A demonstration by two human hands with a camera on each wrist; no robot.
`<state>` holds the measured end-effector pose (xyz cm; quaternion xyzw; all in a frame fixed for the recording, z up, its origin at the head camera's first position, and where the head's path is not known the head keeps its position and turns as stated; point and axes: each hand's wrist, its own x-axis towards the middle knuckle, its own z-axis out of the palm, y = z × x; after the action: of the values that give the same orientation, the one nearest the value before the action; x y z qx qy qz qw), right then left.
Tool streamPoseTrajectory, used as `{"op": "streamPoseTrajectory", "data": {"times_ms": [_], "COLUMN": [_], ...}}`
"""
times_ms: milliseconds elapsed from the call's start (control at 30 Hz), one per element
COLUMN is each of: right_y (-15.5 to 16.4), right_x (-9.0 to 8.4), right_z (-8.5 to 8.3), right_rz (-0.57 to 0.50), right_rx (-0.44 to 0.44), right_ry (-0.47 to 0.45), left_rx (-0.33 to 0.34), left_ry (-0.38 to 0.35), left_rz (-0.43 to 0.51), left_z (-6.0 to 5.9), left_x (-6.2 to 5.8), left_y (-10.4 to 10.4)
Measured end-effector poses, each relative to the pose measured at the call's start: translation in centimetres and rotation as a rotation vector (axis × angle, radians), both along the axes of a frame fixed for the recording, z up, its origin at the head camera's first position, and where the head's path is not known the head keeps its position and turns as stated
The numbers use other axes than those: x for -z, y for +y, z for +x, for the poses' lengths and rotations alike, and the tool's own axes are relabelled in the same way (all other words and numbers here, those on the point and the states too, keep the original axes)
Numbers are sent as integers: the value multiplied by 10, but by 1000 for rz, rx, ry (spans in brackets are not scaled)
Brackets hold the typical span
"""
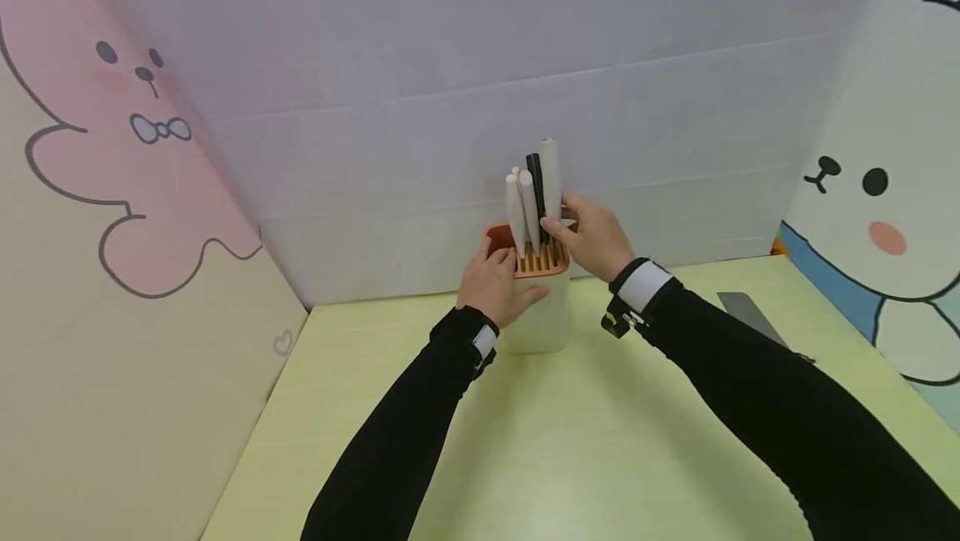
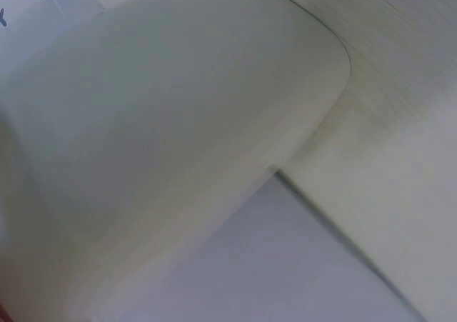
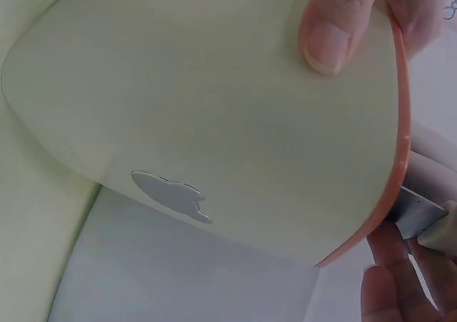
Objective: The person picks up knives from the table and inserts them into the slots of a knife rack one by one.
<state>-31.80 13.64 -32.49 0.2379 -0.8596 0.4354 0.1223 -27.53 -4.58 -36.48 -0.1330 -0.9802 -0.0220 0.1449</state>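
- At the back of the table (image 1: 600, 441), head view: knife block (image 1: 536, 308) stood upright near the rear wall, cream body, orange slotted top.
- Left hand (image 1: 495, 284) wrapped round the block's upper left side, fingers curled on the wall, thumb across the front; read as steadying.
- Right hand (image 1: 594, 234) pinched the tallest white handle (image 1: 551, 178) between thumb and fingertips; that knife sat higher than the other handles (image 1: 525, 212), white and one black, so judged partly out of its slot or partly in. Direction not determinable.
- Step in hand, as judged: moving one knife through its slot while the block was braced. Next move would call for a straight vertical travel along the slot, block kept from tipping.
- Grey cleaver blade (image 1: 750, 316) lay flat on the table's right side, well apart from the block.
- Left wrist view: only smooth matte cream block wall (image 2: 178, 122) with a rounded corner, close up; no fingers visible.
- Right wrist view: rounded cream block (image 3: 214, 108), orange rim (image 3: 400, 143), small grey emblem (image 3: 171, 197); left thumb (image 3: 332, 29) pressed on the wall; right fingertips (image 3: 389, 279) beside a bare steel blade section (image 3: 418, 215) at the rim.
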Motion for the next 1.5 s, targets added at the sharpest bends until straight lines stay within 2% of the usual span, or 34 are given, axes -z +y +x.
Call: {"op": "streamPoseTrajectory", "data": {"times_ms": [300, 833, 1133, 1333, 1500], "right_y": [0, -4, -1, 20, 67], "right_x": [13, 28, 38, 48, 66], "right_z": [4, 5, 8, 23, 43], "right_rz": [-35, 24, 6, -16, 52], "right_rx": [1, 44, 50, 58, 101], "right_ry": [-20, 24, 34, -24, -46], "left_rx": [-4, 12, 16, 10, 9], "left_ry": [15, 32, 35, 24, 51], "left_rz": [-7, -2, 8, -11, 12], "left_z": [-3, 0, -1, -3, -7], "left_x": [3, 2, 3, 6, 13], "left_y": [-1, 1, 1, 1, -2]}}
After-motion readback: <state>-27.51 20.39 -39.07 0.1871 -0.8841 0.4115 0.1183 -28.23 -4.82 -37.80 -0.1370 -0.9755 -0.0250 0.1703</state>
